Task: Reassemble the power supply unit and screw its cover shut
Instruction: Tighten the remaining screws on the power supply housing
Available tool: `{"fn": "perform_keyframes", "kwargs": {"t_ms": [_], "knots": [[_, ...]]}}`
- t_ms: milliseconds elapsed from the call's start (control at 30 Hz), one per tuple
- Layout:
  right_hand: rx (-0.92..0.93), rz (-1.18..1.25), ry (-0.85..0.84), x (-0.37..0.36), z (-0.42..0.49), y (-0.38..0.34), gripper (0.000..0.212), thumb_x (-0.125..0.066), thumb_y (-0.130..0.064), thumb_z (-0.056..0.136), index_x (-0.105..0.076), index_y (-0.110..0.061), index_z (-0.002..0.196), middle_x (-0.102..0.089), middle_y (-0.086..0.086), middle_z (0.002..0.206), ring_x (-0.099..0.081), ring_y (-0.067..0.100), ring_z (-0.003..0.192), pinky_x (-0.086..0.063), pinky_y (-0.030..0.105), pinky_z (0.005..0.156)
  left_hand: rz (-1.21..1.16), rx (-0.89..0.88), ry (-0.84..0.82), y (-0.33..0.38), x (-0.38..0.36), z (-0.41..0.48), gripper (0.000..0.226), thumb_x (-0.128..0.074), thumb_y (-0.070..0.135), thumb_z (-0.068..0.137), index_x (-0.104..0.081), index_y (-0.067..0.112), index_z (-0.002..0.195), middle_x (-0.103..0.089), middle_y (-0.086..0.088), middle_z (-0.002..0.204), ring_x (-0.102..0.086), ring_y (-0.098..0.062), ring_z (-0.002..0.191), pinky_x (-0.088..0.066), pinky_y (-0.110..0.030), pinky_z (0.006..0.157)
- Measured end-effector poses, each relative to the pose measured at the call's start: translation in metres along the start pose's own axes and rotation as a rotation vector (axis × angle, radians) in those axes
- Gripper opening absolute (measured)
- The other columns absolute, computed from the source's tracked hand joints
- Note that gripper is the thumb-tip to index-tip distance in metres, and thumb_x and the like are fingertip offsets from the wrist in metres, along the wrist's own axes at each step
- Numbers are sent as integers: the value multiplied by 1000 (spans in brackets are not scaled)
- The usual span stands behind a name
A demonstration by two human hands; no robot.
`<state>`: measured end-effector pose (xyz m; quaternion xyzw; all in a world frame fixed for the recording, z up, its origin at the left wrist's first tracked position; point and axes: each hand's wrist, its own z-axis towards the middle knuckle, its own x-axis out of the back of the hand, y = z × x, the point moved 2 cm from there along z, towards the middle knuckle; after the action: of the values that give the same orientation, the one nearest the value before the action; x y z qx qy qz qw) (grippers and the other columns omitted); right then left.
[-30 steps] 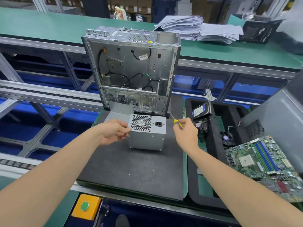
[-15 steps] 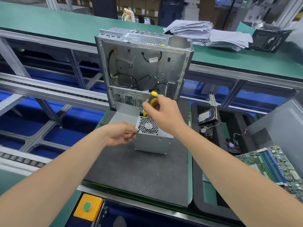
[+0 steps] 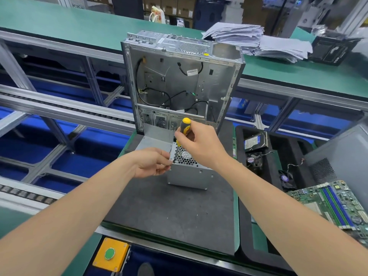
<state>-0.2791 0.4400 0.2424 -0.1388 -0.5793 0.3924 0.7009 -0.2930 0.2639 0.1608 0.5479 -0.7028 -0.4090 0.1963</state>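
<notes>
On the dark mat (image 3: pixel 159 212) in front of me the power supply unit (image 3: pixel 189 172) sits upright just ahead of the open computer case (image 3: pixel 179 80), its perforated fan grille facing up. My right hand (image 3: pixel 201 148) is wrapped around the yellow-and-black screwdriver (image 3: pixel 184 128), holding it nearly vertical with the tip down at the near left corner of the grille. My left hand (image 3: pixel 151 164) has its fingers pressed together against that same corner, seemingly steadying a small screw or the cover's edge, though I cannot see any screw itself. I judge the unit to be a stiff sheet-metal box, fairly heavy for its bulk, unlikely to flex but apt to slide on the mat if I push sideways; best to brace it by its flat side walls and keep off the thin grille, whose edges may be sharp. To the right a hard drive (image 3: pixel 254 141) lies in the black foam tray (image 3: pixel 239 176), and a motherboard (image 3: pixel 338 204) leans nearby. The drive's label, a white tag on a case cable and the stacked papers (image 3: pixel 258 39) all carry print, but none is legible from here
</notes>
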Motion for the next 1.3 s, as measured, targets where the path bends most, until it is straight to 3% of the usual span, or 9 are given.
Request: {"fn": "perform_keyframes", "kwargs": {"t_ms": [233, 367, 500, 700, 833, 900, 1067, 1167, 1300], "knots": [[63, 22, -137, 3, 6, 1, 5, -63, -28, 100, -64, -24, 103, -68, -9, 83, -59, 9, 71, -49, 24, 70, 29, 6, 4, 3, -1, 0, 20, -59, -10, 96, -55, 10, 97, -61, -7, 78, -63, -20, 76, -50, -26, 71], [180, -16, -254, 10, 14, -7, 33, -64, -21, 98, -46, -32, 123, -60, -7, 84, -57, 14, 66, -49, 27, 65, 28, 3, 29, 3, -1, 1, 22, -59, -11, 95, -53, 10, 99, -63, -5, 64, -65, -22, 75, -51, -28, 74], [287, -223, -218, 8, 20, -21, 23, -71, -29, 96, -51, -20, 103, -58, -4, 72, -53, 18, 65, -45, 34, 59, 21, 4, 39, 3, 1, 3, 27, -62, -12, 94, -51, 9, 106, -63, -8, 72, -66, -23, 74, -51, -31, 78], [193, -573, -102, -2, 29, -36, 52, -67, -63, 92, -43, -17, 85, -41, -3, 59, -48, 31, 64, -29, 34, 52, 45, 7, 32, 2, 5, 7, 25, -66, -10, 92, -54, 10, 101, -65, -6, 73, -69, -21, 72, -52, -30, 77], [386, -415, -401, 7, 33, -48, 15, -69, -32, 95, -60, -21, 98, -56, -6, 93, -56, 22, 85, -47, 40, 70, 91, 7, 7, 3, 5, 8, 25, -64, -9, 94, -53, 13, 92, -64, -3, 68, -68, -18, 69, -50, -30, 79], [426, -352, -572, 12, 33, -49, 14, -71, -17, 91, -61, -20, 101, -62, -6, 92, -55, 18, 83, -47, 37, 71, 103, 6, 6, 4, 5, 9, 28, -62, -10, 94, -51, 15, 87, -62, 1, 64, -67, -17, 68, -50, -29, 77], [241, -392, -347, 9, 35, -40, 32, -76, -40, 93, -55, -18, 84, -51, -12, 66, -45, 2, 63, -31, 27, 51, 138, 25, 4, 6, 5, 11, 27, -61, -9, 95, -50, 15, 89, -60, -2, 72, -68, -17, 69, -51, -27, 71], [49, -484, -235, 2, 34, -37, 55, -71, -56, 92, -36, -19, 70, -45, -3, 66, -40, 11, 56, -23, 28, 47, 126, 34, 10, 6, 6, 11, 26, -62, -10, 94, -51, 14, 93, -60, -5, 75, -69, -18, 68, -52, -27, 71], [159, -584, -211, 4, 31, -41, 53, -67, -64, 91, -47, -20, 67, -51, -3, 67, -51, 22, 63, -30, 30, 51, 126, 27, -2, 4, 7, 12, 25, -63, -9, 94, -52, 13, 95, -60, -6, 77, -69, -18, 70, -53, -28, 72]]}}
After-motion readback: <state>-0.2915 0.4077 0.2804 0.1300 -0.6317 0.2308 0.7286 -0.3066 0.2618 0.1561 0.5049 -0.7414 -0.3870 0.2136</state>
